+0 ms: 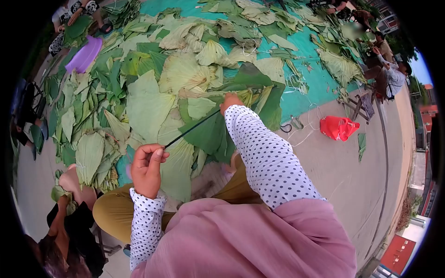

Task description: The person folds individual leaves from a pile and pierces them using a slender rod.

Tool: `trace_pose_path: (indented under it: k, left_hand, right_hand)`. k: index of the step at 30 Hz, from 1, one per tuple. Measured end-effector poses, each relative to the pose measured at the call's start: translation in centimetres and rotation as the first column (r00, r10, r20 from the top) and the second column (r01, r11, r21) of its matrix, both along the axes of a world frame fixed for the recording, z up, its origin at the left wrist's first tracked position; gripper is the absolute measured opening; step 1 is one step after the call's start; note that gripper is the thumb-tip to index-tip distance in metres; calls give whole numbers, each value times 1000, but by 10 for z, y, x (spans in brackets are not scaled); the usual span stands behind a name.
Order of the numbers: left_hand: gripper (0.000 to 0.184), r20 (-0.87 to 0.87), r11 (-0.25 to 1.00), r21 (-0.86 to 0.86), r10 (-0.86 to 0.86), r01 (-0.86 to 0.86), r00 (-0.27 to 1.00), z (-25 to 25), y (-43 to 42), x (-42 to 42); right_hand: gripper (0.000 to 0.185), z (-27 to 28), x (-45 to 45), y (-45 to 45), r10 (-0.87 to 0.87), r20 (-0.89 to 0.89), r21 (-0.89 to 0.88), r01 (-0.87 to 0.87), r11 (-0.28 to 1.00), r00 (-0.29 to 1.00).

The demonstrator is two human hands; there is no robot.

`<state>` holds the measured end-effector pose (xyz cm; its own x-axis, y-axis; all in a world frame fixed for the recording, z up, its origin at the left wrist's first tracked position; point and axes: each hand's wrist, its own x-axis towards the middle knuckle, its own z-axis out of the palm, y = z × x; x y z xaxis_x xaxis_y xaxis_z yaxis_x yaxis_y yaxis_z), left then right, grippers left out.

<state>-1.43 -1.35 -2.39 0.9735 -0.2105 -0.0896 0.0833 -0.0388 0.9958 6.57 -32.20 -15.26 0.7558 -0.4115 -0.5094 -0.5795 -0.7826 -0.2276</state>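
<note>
The tarp (303, 51) is landmark. Leaf bundle (208, 134): at the tarp's near edge; likely light, tear-prone; hold where gathered. Right hand (230, 101): at bundle; grip hidden, cannot tell. Left hand (148, 169): clamped on the cord (192, 129), straight between 2 hands, likely flexible.

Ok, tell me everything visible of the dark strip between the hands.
The dark strip is narrow and nearly black, material unclear. Straight and seemingly taut, it slants from the left hand, which pinches it, up to the right hand, where its far end is hidden. It crosses in front of green leaves; contact there is unclear.
</note>
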Motion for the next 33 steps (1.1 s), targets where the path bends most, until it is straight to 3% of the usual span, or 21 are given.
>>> trace_pose_path:
  k: [3,5,6,8,9,10,12,13,15,16,17,19,21,23,24,26,27,29,30,31,33]
  left_hand:
    - [8,-23,999,-52,14,-15,1000,1,0,-2]
    - [8,-46,998,-32,44,-45,998,-3,2,-1]
    - [8,-55,998,-37,45,-47,997,-6,3,1]
    - [8,-73,998,-49,44,-47,996,-12,5,4]
    - [8,-81,997,-47,52,-56,995,-14,5,6]
    - [8,-85,998,-49,42,-46,995,-15,3,9]
    - [8,-83,997,-66,24,-30,996,-17,-1,17]
    - [8,-85,997,-65,30,-35,996,-17,-3,21]
    - [11,-85,994,-84,-75,67,994,-20,-5,27]
    - [11,-94,994,-82,-75,68,993,-22,-6,31]
    - [12,-133,992,-124,-26,10,991,-26,-7,34]
    - [13,-179,985,-164,23,-53,984,-48,-8,47]
    - [18,-202,990,128,80,-55,976,-114,8,61]
    - [17,-272,956,289,32,50,962,-180,20,68]
    - [17,-280,955,291,34,51,959,-209,23,68]
    - [18,-179,737,634,-155,234,972,-250,24,63]
    - [18,-190,736,632,-156,243,969,-264,20,60]
    - [22,-130,520,815,-267,256,955,-272,-1,51]
    - [27,-168,440,851,-291,287,942,-273,-10,46]
    - [27,-178,440,847,-294,298,939,-279,-17,44]
    - [33,-135,250,931,-442,266,887,-291,-29,44]
  right_hand:
    - [57,9,1,-8,11,95,-95,-2,995,995]
    - [59,30,0,7,208,117,-338,-158,928,971]
    - [53,18,-2,10,355,313,-399,-217,891,881]
    - [36,35,5,35,455,441,-83,-470,879,773]
    - [32,50,1,53,403,515,217,-570,793,757]
    - [28,67,-7,72,327,570,481,-629,611,754]
    - [23,102,-31,99,340,583,641,-675,365,738]
    - [23,111,-37,103,343,582,642,-676,361,737]
    - [21,123,-45,106,447,655,295,-751,590,609]
    - [19,129,-43,101,448,691,198,-745,637,567]
    - [19,136,-42,95,446,688,203,-743,638,572]
    - [16,150,-38,82,274,707,256,-597,761,652]
    - [16,154,-35,73,260,742,227,-596,771,618]
    - [15,156,-31,72,245,771,204,-592,779,588]
    - [14,158,-31,74,274,780,176,-617,767,563]
    - [14,161,-30,76,298,780,160,-636,755,550]
    - [14,161,-29,77,304,785,151,-643,751,539]
    - [13,163,-27,78,308,784,149,-645,750,539]
    - [13,165,-27,79,303,790,144,-643,753,532]
    - [12,166,-27,79,299,796,138,-640,756,526]
    - [12,168,-28,80,296,794,154,-647,747,531]
